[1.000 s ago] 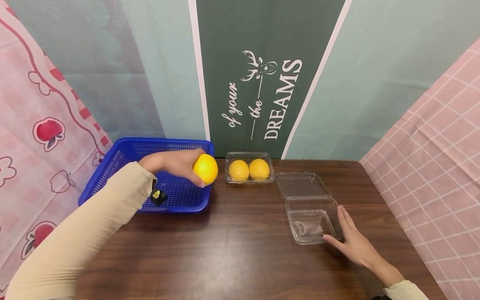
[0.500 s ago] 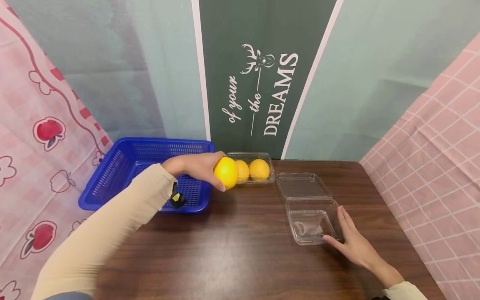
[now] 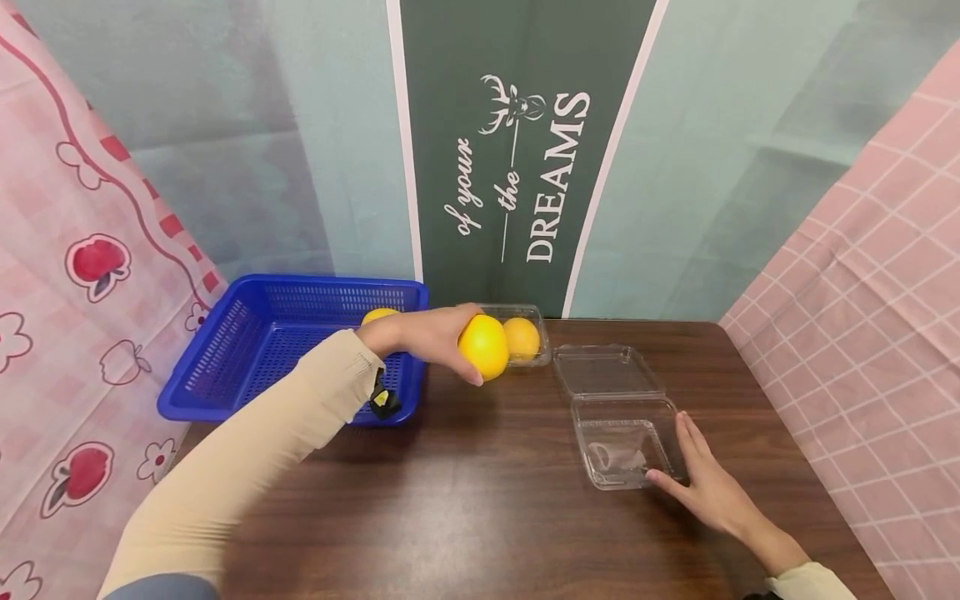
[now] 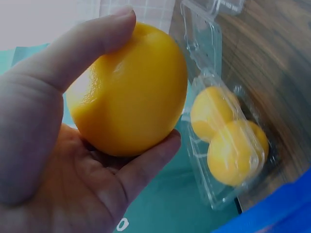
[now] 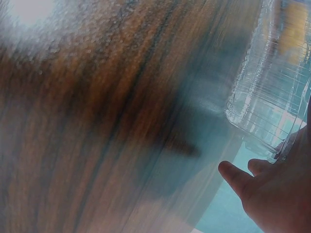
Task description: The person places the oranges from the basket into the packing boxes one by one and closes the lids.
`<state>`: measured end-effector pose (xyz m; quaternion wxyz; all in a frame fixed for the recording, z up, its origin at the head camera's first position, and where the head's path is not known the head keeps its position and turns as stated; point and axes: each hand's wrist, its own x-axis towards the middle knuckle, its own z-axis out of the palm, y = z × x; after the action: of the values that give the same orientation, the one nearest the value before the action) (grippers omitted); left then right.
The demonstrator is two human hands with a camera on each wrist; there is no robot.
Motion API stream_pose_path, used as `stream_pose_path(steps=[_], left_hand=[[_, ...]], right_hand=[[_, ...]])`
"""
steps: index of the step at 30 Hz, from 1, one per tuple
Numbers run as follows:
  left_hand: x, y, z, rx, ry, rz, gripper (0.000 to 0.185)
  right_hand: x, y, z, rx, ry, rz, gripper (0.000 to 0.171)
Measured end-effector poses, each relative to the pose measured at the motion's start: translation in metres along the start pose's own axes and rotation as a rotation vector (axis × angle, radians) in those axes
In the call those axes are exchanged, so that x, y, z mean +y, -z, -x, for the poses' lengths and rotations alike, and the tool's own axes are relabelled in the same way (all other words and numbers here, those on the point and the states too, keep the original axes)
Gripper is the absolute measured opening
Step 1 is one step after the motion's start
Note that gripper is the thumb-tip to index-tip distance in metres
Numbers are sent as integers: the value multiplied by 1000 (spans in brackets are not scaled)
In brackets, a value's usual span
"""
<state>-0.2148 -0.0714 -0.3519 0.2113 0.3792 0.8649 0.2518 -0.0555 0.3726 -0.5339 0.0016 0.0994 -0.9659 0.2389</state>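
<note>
1. Clearly, the orange [image 3: 483,347] was held in the left hand [image 3: 427,335], thumb over one side and fingers curled under the other, as the left wrist view showed [image 4: 127,90]; it was carried above the wooden table [image 3: 465,500], not resting on it.
2. Relative to the open clear box [image 3: 621,450], the held orange lay to the left and farther back, well apart, with bare tabletop between them. Being round, the fruit offered no long axis to align.
3. The open box's tray was bordered on its near right corner by the right hand [image 3: 708,487], fingers straight and spread against the plastic wall, thumb at the front edge; nothing was gripped by it. This hand was far nearer the open box than the left one.
4. The hinged lid [image 3: 606,369] was laid flat behind the tray, so the tray's mouth was left unobstructed from above and from the left.
5. Left of the open box and at the back of the table, a closed clear box [image 3: 525,337] with two oranges was seen just behind the held fruit, partly hidden by it.
6. Farther left again, a blue basket [image 3: 247,350] stood at the table's edge, with another orange [image 3: 377,315] showing inside, beyond the left forearm.
</note>
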Motion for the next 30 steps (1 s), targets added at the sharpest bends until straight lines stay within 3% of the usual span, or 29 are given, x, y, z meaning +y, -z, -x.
stream_pose_path(steps=[9, 15, 30], left_hand=[[13, -6, -18, 9, -12, 78, 83], [20, -14, -35, 16, -43, 65, 89], [35, -57, -67, 13, -103, 136, 82]], right_hand=[[3, 10, -9, -10, 6, -10, 107], [5, 15, -14, -14, 13, -12, 107], [5, 15, -14, -7, 15, -42, 106]])
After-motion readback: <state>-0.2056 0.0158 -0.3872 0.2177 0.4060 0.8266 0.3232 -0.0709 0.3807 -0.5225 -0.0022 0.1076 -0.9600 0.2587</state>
